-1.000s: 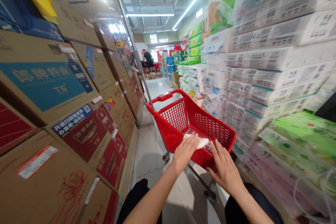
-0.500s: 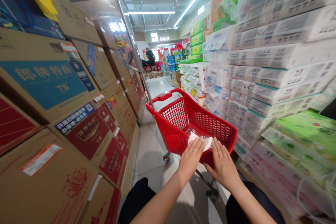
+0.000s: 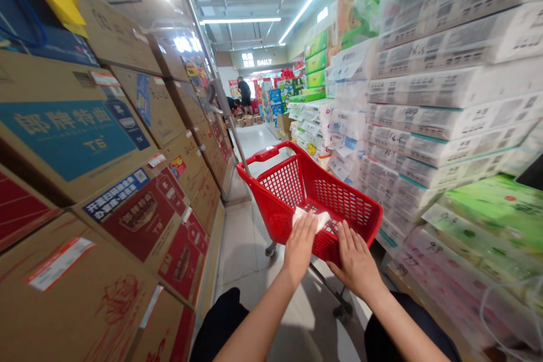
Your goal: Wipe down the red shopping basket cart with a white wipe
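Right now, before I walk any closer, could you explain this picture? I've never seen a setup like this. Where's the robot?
There's no robot: these are a person's two bare hands, seen from one camera worn on their head, looking forward and down. The left hand lies over a white cloth at the near rim of a red shopping cart; its grip is hidden. The right hand is spread at the same rim, with nothing visible in it. The cart stands on a tiled floor, between cardboard boxes and plastic-wrapped packs.
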`<action>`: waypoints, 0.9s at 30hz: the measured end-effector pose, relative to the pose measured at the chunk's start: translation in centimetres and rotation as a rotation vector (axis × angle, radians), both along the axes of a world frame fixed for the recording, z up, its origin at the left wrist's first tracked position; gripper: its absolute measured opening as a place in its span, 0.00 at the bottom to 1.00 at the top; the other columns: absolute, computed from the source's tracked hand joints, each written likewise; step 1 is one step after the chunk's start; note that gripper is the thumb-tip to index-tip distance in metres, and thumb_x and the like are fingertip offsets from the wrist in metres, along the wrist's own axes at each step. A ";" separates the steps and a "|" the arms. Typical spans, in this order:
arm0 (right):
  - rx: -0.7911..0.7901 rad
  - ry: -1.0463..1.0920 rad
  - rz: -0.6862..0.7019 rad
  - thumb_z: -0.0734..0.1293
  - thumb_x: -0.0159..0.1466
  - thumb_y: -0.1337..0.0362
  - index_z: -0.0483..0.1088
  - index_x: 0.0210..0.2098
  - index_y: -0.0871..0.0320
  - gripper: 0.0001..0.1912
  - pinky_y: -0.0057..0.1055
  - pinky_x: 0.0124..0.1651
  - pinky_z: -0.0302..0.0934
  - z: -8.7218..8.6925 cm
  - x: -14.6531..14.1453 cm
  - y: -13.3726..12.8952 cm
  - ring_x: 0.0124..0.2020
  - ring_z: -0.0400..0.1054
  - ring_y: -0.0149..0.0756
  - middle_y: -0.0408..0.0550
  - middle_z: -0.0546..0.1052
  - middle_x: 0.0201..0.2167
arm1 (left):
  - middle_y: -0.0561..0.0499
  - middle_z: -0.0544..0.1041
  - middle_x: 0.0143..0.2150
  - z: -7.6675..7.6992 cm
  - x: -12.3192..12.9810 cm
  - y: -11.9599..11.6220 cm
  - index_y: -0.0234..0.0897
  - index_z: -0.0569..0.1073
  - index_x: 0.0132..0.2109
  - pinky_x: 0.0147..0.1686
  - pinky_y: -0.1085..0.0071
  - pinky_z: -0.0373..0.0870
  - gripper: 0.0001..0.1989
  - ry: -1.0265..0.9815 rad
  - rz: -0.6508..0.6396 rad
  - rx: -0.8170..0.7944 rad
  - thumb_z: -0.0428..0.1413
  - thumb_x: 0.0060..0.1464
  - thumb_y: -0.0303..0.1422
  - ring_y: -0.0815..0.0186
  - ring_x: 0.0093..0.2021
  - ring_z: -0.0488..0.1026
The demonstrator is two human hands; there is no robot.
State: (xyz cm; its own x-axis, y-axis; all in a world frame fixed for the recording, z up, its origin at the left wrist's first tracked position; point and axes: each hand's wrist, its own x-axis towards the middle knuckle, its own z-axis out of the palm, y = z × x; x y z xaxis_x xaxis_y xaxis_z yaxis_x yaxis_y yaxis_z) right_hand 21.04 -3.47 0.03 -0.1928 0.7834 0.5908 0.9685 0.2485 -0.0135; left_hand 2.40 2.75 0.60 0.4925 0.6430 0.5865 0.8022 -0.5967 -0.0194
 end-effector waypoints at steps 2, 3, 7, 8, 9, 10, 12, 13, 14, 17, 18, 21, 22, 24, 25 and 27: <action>0.014 -0.001 0.019 0.65 0.65 0.55 0.26 0.75 0.70 0.56 0.56 0.70 0.53 0.2 -0.6 0.3 0.73 0.50 0.61 0.68 0.42 0.76 | 0.44 0.55 0.76 -0.3 1.1 -1.2 0.37 0.51 0.76 0.72 0.56 0.58 0.34 0.046 -0.066 0.006 0.44 0.65 0.19 0.61 0.76 0.49; 0.014 0.004 0.037 0.65 0.65 0.55 0.26 0.75 0.70 0.55 0.55 0.71 0.52 0.4 -0.7 0.3 0.74 0.48 0.60 0.68 0.41 0.76 | 0.44 0.54 0.77 -0.2 1.0 -1.3 0.37 0.51 0.75 0.73 0.57 0.57 0.33 0.083 -0.098 0.008 0.45 0.66 0.20 0.61 0.76 0.49; -0.017 0.031 0.115 0.64 0.67 0.59 0.26 0.76 0.66 0.52 0.53 0.71 0.53 1.2 -0.1 0.1 0.75 0.45 0.56 0.63 0.40 0.77 | 0.47 0.54 0.77 1.4 -2.6 2.0 0.38 0.52 0.75 0.75 0.59 0.52 0.32 0.185 -0.119 0.007 0.43 0.67 0.21 0.64 0.76 0.48; -0.030 0.036 0.129 0.64 0.67 0.59 0.26 0.76 0.64 0.51 0.53 0.71 0.53 1.4 0.1 0.0 0.75 0.45 0.55 0.62 0.40 0.77 | 0.46 0.56 0.76 2.0 -4.0 3.4 0.38 0.52 0.75 0.74 0.58 0.52 0.32 0.176 -0.082 -0.001 0.42 0.67 0.20 0.65 0.76 0.49; -0.042 0.042 0.140 0.64 0.67 0.60 0.26 0.76 0.63 0.51 0.53 0.71 0.54 1.5 0.3 0.0 0.75 0.45 0.55 0.61 0.40 0.77 | 0.45 0.58 0.75 2.5 -5.2 4.8 0.37 0.52 0.75 0.74 0.57 0.53 0.32 0.166 -0.048 -0.011 0.42 0.67 0.20 0.64 0.76 0.50; -0.052 0.049 0.145 0.64 0.67 0.60 0.26 0.77 0.63 0.52 0.53 0.71 0.54 1.6 0.5 -0.1 0.75 0.45 0.54 0.60 0.40 0.77 | 0.44 0.59 0.75 3.0 -6.3 6.0 0.37 0.52 0.75 0.74 0.55 0.53 0.33 0.152 -0.004 -0.024 0.42 0.66 0.19 0.63 0.76 0.50; -0.065 0.058 0.143 0.64 0.66 0.60 0.26 0.77 0.62 0.52 0.53 0.71 0.54 1.7 0.5 0.0 0.75 0.45 0.55 0.60 0.39 0.77 | 0.43 0.58 0.75 3.5 -7.3 7.5 0.38 0.53 0.75 0.73 0.52 0.54 0.33 0.114 0.089 -0.047 0.43 0.65 0.19 0.61 0.76 0.50; -0.066 0.061 0.137 0.65 0.65 0.60 0.27 0.77 0.63 0.53 0.54 0.71 0.54 1.7 0.4 0.0 0.75 0.44 0.56 0.60 0.38 0.77 | 0.43 0.58 0.75 3.4 -7.1 7.6 0.38 0.53 0.75 0.73 0.52 0.55 0.34 0.099 0.129 -0.055 0.43 0.65 0.18 0.60 0.76 0.51; -0.065 0.064 0.130 0.65 0.65 0.60 0.27 0.77 0.63 0.53 0.55 0.71 0.53 1.8 0.2 0.1 0.75 0.44 0.57 0.60 0.38 0.77 | 0.42 0.58 0.75 3.2 -6.6 7.2 0.37 0.54 0.75 0.73 0.52 0.55 0.34 0.083 0.164 -0.056 0.43 0.64 0.18 0.60 0.76 0.51; -0.054 0.071 0.123 0.65 0.64 0.60 0.28 0.77 0.63 0.53 0.56 0.71 0.52 1.7 -0.3 0.2 0.75 0.44 0.58 0.61 0.38 0.77 | 0.43 0.55 0.76 1.6 -3.9 4.3 0.36 0.51 0.76 0.74 0.56 0.54 0.34 0.096 0.083 -0.026 0.43 0.65 0.18 0.61 0.76 0.49; -0.050 0.071 0.129 0.65 0.64 0.60 0.28 0.77 0.63 0.53 0.56 0.71 0.52 1.7 -0.4 0.3 0.75 0.45 0.58 0.61 0.38 0.77 | 0.45 0.55 0.76 1.1 -3.0 3.2 0.36 0.49 0.76 0.75 0.57 0.53 0.34 0.112 0.009 -0.004 0.43 0.66 0.19 0.63 0.76 0.48; -0.057 0.071 0.163 0.65 0.65 0.60 0.28 0.77 0.63 0.53 0.53 0.71 0.54 1.3 0.3 0.4 0.75 0.47 0.56 0.61 0.39 0.77 | 0.47 0.53 0.77 0.5 -2.2 1.6 0.36 0.48 0.76 0.75 0.58 0.50 0.32 0.148 -0.131 0.010 0.43 0.69 0.22 0.64 0.77 0.45; -0.075 0.067 0.185 0.65 0.65 0.60 0.28 0.77 0.62 0.52 0.51 0.70 0.55 1.2 0.9 0.4 0.75 0.48 0.53 0.61 0.41 0.77 | 0.48 0.53 0.77 0.6 -2.6 1.8 0.37 0.49 0.76 0.75 0.59 0.50 0.32 0.162 -0.160 0.005 0.44 0.69 0.23 0.65 0.77 0.45; -0.118 0.052 0.227 0.64 0.67 0.58 0.27 0.77 0.61 0.51 0.46 0.70 0.56 0.8 2.8 0.6 0.73 0.52 0.47 0.60 0.48 0.76 | 0.47 0.54 0.77 1.4 -4.2 3.4 0.37 0.50 0.76 0.75 0.59 0.50 0.31 0.158 -0.134 -0.019 0.43 0.69 0.22 0.65 0.77 0.46; -0.129 0.042 0.235 0.64 0.67 0.57 0.27 0.77 0.60 0.51 0.46 0.70 0.55 0.5 3.9 0.6 0.72 0.55 0.45 0.59 0.52 0.75 | 0.47 0.55 0.76 1.8 -5.1 4.5 0.38 0.51 0.75 0.75 0.57 0.50 0.32 0.144 -0.103 -0.034 0.43 0.68 0.21 0.65 0.77 0.46; -0.121 0.017 0.219 0.64 0.67 0.55 0.27 0.77 0.56 0.51 0.49 0.72 0.50 0.1 6.0 0.7 0.71 0.57 0.44 0.57 0.58 0.73 | 0.45 0.56 0.76 2.5 -6.5 6.8 0.38 0.52 0.75 0.75 0.55 0.51 0.32 0.092 -0.007 -0.076 0.42 0.67 0.19 0.63 0.76 0.47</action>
